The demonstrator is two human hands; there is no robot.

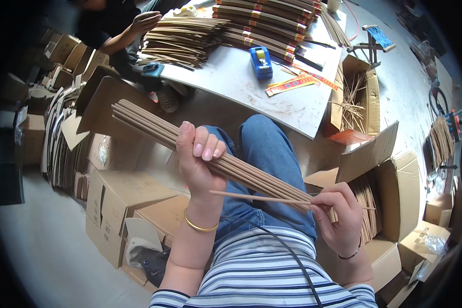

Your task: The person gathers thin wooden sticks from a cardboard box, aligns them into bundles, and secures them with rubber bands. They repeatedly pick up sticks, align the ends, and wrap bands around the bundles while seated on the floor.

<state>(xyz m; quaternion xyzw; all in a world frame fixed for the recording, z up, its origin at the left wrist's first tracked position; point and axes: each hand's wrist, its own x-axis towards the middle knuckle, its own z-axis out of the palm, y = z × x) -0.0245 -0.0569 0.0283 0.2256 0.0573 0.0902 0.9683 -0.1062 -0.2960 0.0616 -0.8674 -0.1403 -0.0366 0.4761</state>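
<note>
A bundle of long thin brown incense sticks (256, 179) slants across my lap, its upper end to the left. My left hand (196, 154) is wrapped around the bundle above its middle. Near the bundle's lower right end, my right hand (339, 213) pinches a single incense stick (256, 196) between thumb and fingers. That stick lies apart from the bundle at its left tip, which points toward my left wrist, and crosses close to the bundle's lower end. Whether my right fingers also touch the bundle is hard to tell.
Ahead stands a white table (226, 92) bearing stacked banded bundles (262, 25), loose sticks (182, 38), a blue tape dispenser (261, 64) and printed strips (292, 83). Open cartons with sticks (403, 190) stand right; a closed carton (123, 195) is left. Another person's hand (146, 21) is beyond.
</note>
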